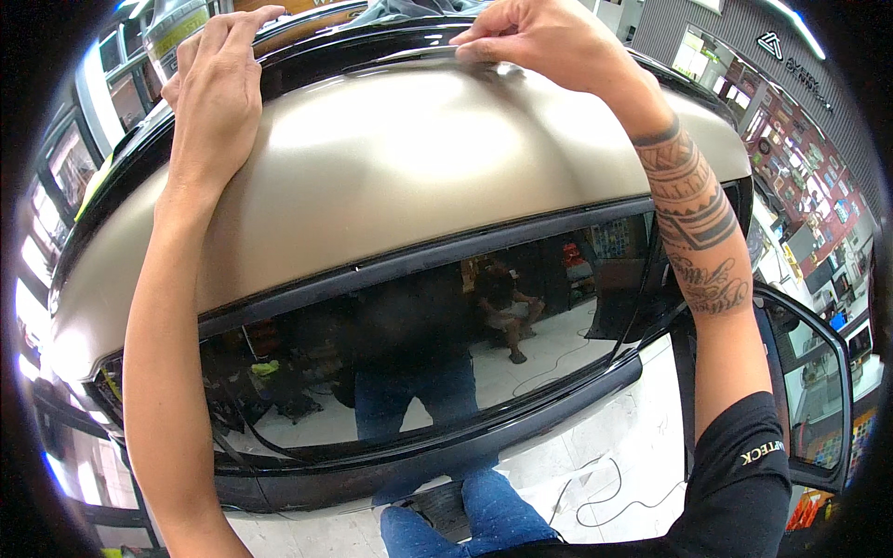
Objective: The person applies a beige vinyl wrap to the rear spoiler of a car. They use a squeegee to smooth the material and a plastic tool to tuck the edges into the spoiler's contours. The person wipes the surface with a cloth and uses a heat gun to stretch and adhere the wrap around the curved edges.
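Observation:
A car roof with a satin gold-beige surface point(372, 149) curves in front of me; its far strip point(316, 70) is glossy black. Up at the far left edge, my left hand point(219, 84) lies against the roof, its visible fingers stretched toward the black strip and some fingers hidden. On the far side, right of the middle, my right hand point(535, 42) is closed, thumb and fingertips pressed together where gold meets black. What it pinches is too small to make out. A dark, uneven reflection shows beneath it.
Below the roof runs a dark side window point(419, 316) mirroring the room. An open car door point(814, 391) stands at the right. A thin cable point(619, 498) lies on the pale floor. Grey cloth point(409, 9) and a container with a yellow-green label point(177, 33) are beyond the roof.

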A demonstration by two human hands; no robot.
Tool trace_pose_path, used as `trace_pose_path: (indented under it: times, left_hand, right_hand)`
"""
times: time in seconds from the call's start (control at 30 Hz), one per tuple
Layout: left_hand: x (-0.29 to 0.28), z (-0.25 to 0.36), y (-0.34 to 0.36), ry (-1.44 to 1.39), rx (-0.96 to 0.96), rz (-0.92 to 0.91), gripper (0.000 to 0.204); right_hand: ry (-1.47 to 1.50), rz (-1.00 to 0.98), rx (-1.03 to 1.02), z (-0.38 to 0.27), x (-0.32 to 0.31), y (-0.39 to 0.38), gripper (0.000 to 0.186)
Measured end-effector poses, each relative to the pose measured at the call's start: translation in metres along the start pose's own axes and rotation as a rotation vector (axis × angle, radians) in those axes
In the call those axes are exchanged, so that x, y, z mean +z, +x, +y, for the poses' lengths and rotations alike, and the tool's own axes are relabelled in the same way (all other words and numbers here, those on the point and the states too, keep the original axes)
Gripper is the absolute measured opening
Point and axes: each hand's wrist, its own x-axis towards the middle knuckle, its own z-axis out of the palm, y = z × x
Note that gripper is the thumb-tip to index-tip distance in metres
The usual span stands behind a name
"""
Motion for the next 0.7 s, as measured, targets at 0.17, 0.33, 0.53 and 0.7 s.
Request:
trace_pose_path:
  times: [0.17, 0.33, 0.53, 0.7]
  left_hand:
    - [0.001, 0.006, -0.005, 0.042, -0.036, -0.015, 0.037]
    - [0.003, 0.02, 0.0, -0.2, -0.208, 0.013, 0.035]
    - [0.024, -0.001, -0.007, -0.182, -0.221, 0.008, 0.031]
    - [-0.009, 0.018, 0.011, -0.064, -0.193, -0.13, 0.025]
  right_hand:
    - [0.074, -0.026, 0.014, 0.009, -0.001, -0.006, 0.013]
    - [-0.009, -0.02, 0.09, 0.019, -0.01, -0.007, 0.012]
    - [-0.235, -0.061, -0.069, 0.054, -0.025, -0.014, 0.019]
    - [-0.251, -0.036, -0.153, 0.073, -0.038, -0.019, 0.02]
